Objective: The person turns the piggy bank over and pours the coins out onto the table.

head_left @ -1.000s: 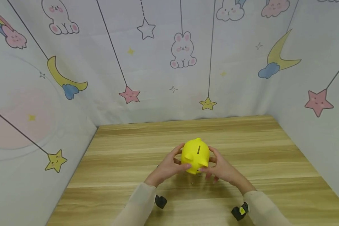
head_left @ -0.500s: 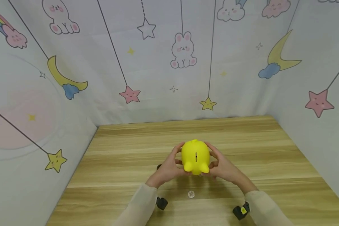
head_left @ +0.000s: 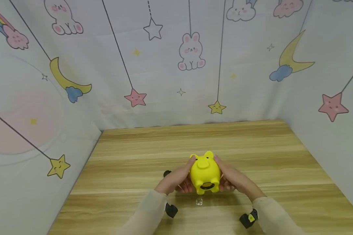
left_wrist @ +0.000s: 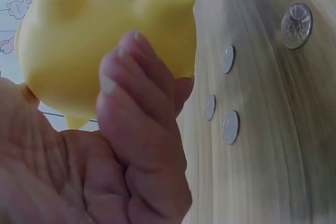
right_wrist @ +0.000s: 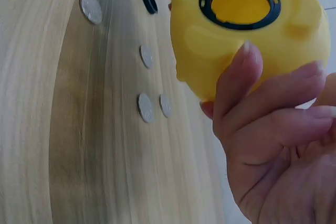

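Note:
A yellow piggy bank (head_left: 205, 174) is tipped back between my hands, its snout facing up. Its underside shows a round open hole with a black ring (right_wrist: 240, 25). My left hand (head_left: 178, 178) grips one side, thumb near the ear and fingers curled under the body. The other side is held the same way by my right hand (head_left: 231, 176). Below the bank, on the wooden table, lies a silver coin (head_left: 199, 201). Several more coins are scattered behind it, as the left wrist view shows, one of them a flat coin (left_wrist: 231, 127); the bank hides these in the head view.
A round black plug (right_wrist: 149, 2) rests on the table (head_left: 129, 156), just beyond my left wrist. Printed cloth walls (head_left: 164, 71) with stars, moons and rabbits enclose the back and both sides. Each wrist carries a small black camera, such as the right one (head_left: 247, 221).
The piggy bank has been turned from slot side up to snout up, its hole now facing me. My fingers have shifted underneath. A coin has landed on the table in front of it.

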